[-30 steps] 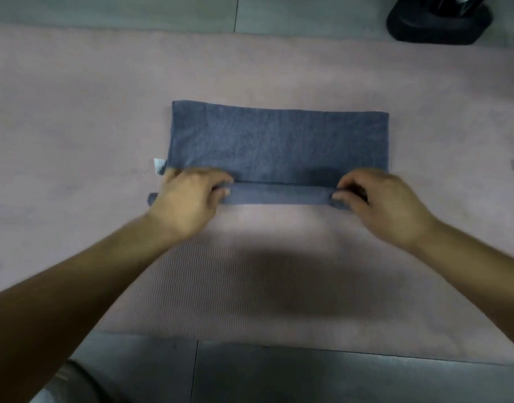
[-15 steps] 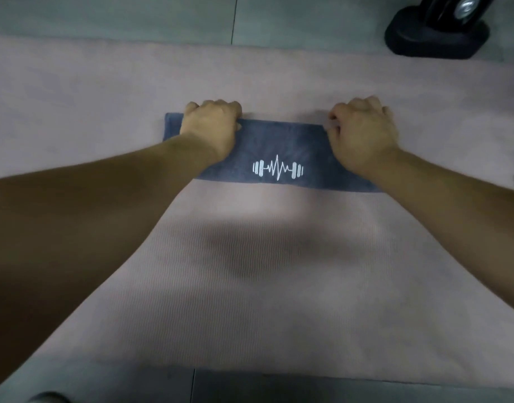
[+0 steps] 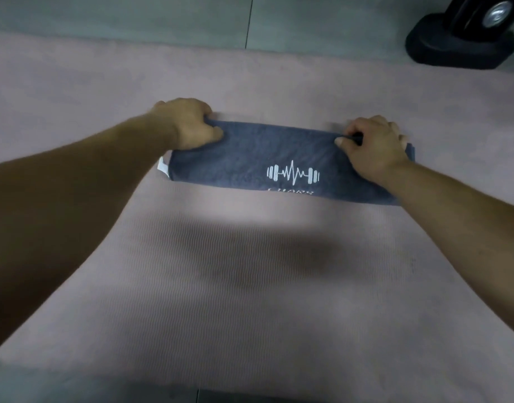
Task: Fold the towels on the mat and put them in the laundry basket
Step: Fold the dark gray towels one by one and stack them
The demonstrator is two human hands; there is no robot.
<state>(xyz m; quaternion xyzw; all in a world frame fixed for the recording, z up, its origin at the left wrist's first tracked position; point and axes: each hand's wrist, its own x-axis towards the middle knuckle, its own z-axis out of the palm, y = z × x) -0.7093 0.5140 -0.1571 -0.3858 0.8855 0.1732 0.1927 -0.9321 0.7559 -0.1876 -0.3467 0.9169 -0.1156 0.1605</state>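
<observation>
Blue-grey towel (image 3: 279,158) lies on the pink mat (image 3: 250,271), folded into a long narrow strip running left to right, a little past the mat's middle toward the far side. White barbell-and-pulse logo (image 3: 293,175) faces up near the strip's near edge, with lettering below it too blurred to read. A small white tag (image 3: 163,167) pokes out at the left end.

Left hand (image 3: 189,123) grips the far-left corner: fingers curled over the far edge, thumb pressed on top of the cloth. Right hand (image 3: 375,144) pinches the far edge close to the right end, thumb and forefinger closed on a raised bit of fabric. The towel's right end shows just beyond that hand.

Near long edge lies flat and fairly straight, slanting slightly nearer toward the right. Far long edge runs taut between the two hands.

Room to move: a broad stretch of bare ribbed mat on the near side, crossed by the person's shadow, and a narrower band on the far side before the mat's far edge meets the grey tiled floor (image 3: 192,18). A black stand base (image 3: 459,50) sits on the floor at far right, well apart from the towel.
</observation>
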